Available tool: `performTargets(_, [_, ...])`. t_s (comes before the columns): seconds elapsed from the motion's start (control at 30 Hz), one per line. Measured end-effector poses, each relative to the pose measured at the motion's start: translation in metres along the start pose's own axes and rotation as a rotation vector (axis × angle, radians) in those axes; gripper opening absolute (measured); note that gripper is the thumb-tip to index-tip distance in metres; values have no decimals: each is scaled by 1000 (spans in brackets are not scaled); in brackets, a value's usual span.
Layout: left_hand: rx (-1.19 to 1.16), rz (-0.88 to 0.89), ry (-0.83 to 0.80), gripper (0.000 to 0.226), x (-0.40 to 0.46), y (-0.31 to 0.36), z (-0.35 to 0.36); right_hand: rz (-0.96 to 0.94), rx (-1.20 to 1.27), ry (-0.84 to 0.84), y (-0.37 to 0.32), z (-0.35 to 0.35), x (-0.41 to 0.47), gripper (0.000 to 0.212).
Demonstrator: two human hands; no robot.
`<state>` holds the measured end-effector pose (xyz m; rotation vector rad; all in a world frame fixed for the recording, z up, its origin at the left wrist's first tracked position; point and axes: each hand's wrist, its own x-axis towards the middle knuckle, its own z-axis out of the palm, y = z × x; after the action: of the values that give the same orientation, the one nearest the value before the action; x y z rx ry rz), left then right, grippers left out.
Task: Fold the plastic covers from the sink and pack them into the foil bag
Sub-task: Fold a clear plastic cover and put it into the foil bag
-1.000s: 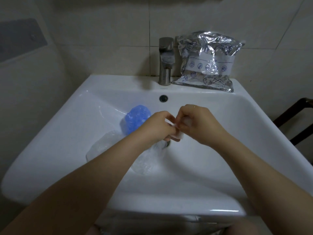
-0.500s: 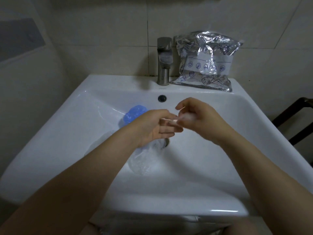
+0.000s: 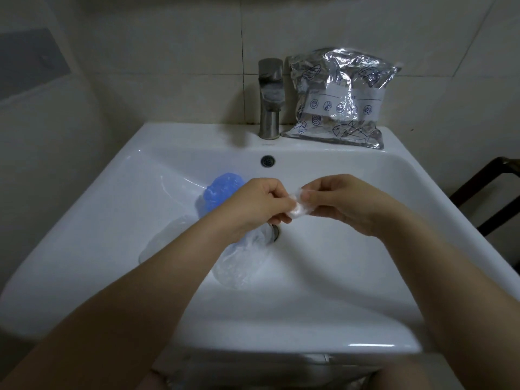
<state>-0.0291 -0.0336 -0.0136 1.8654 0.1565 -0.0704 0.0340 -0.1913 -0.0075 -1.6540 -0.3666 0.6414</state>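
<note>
Both forearms bare, no sleeves, hands (image 3: 304, 204) ungloved

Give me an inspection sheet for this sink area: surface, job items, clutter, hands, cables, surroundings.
Surface: white ceramic sink, glossy, basin holding loose covers.
Job's things: small folded clear plastic cover pinched between both hands; blue crumpled plastic cover in the basin at left; clear plastic covers lying near the drain; crinkled silver foil bag on the back ledge, right of the tap.
Clutter: nothing seen.
Hands: left hand and right hand both pinch the folded cover above the basin.
Cables: nothing seen.
Surroundings: brushed metal tap, pale tiled wall, dark frame at right.
</note>
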Motion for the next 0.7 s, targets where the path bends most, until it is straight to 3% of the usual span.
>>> performTargets(0.13, [19, 0, -6, 23, 0, 0, -2, -44, 2, 33, -2, -3, -2, 5])
performTargets(0.27, [51, -85, -6, 20, 2, -3, 0, -248, -434, 299, 2, 12, 0, 15])
performTargets(0.33, [-20, -147, 12, 13, 3, -3, 1, -392, -608, 355, 2, 22, 0, 14])
performTargets(0.5, [-343, -261, 20, 8, 5, -5, -2, -609, -779, 306, 4, 29, -1, 6])
performTargets(0.6, [-501, -289, 29, 12, 6, -5, -5, -680, -822, 232, 4, 25, -1, 16])
performTargets(0.7, [-502, -258, -21, 16, 5, -4, -7, -691, -907, 227, 4, 23, 0, 26])
